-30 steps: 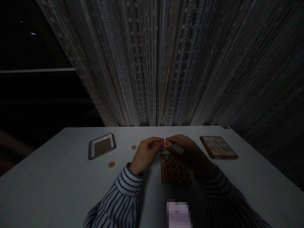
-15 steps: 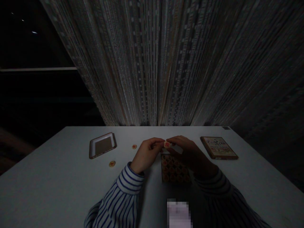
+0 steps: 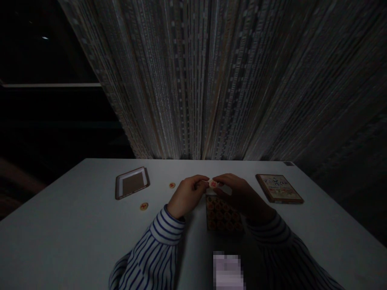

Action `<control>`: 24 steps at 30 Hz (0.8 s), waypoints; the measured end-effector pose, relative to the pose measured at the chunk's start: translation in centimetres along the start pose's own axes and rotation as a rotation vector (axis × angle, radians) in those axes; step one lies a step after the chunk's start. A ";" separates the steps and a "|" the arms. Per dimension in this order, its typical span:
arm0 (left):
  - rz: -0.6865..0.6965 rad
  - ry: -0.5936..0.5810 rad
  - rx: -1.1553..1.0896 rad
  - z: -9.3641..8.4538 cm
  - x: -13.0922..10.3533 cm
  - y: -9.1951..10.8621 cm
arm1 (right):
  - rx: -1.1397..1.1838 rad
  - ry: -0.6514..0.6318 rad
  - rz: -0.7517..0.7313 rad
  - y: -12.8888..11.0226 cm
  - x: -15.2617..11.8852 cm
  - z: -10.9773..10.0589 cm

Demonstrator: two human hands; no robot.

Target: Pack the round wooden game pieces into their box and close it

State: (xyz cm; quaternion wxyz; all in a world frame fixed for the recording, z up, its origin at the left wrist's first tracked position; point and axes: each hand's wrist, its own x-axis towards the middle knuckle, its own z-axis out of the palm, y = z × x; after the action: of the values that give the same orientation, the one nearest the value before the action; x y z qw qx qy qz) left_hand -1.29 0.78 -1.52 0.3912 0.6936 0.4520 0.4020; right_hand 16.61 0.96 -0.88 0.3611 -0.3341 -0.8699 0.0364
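Observation:
Between the fingertips of both hands is a round pale piece with a red character [image 3: 213, 183], its marked face toward me. My left hand [image 3: 188, 195] pinches its left edge, and my right hand [image 3: 238, 193] holds it from the right. Just below my hands sits a dark box of round pieces [image 3: 222, 216], laid in rows; my right hand hides its upper right part. To the left, one loose round piece [image 3: 172, 185] lies near my left hand, and another loose piece [image 3: 144, 206] lies farther left and closer to me.
An open shallow tray or lid [image 3: 117, 188] rests at the left of the white table [image 3: 75, 225]. At the right lies a flat box with a printed cover [image 3: 281, 187]. A string curtain [image 3: 199, 80] hangs behind the table's far edge. A pixelated patch is at the bottom.
The view has shifted very slightly. Both hands keep their hold on the piece, which has tilted a little.

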 end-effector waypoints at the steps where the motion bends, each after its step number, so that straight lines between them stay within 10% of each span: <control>1: 0.004 0.013 0.042 -0.1 0.0 -0.2 | -0.005 -0.004 0.008 0.2 -0.1 0.1; 12: -0.026 -0.058 0.624 -1.0 -0.4 0.3 | -0.026 -0.062 0.066 1.7 -0.5 0.8; 24: -0.050 -0.166 0.777 -1.1 -0.5 0.0 | -0.042 -0.164 0.128 2.6 -0.9 1.9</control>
State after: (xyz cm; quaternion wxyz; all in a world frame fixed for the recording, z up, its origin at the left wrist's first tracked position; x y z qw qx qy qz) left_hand -2.39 0.53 -1.24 0.1443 0.8088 0.5541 0.1340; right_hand 17.30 2.78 -3.66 0.2784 -0.3924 -0.8740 0.0685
